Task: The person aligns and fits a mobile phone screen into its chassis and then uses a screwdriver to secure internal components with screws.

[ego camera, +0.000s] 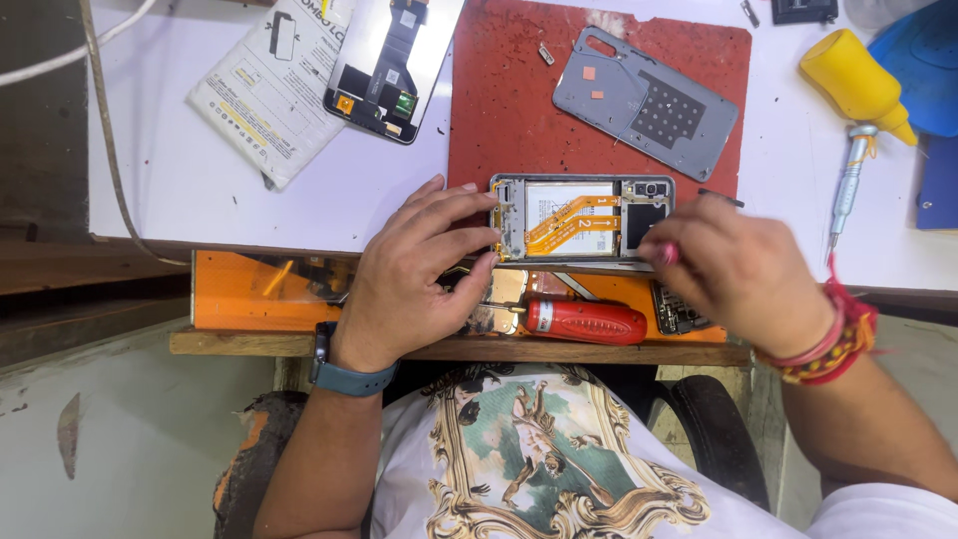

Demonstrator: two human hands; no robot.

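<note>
One opened phone (584, 220): left hand (414, 274) fingers (477, 215) grip its end; right hand (743, 269) pinches one pink-tipped tool (667, 253). Two screwdrivers: red (584, 320), silver (848, 185).

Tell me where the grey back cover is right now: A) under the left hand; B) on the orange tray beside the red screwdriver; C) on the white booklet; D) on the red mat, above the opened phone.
D: the grey back cover lies on the red mat, apart from the opened phone below it.

Opened phone (584, 220) on red mat (499, 110), left hand (409, 274) steadying, right hand (743, 269) alongside.
</note>
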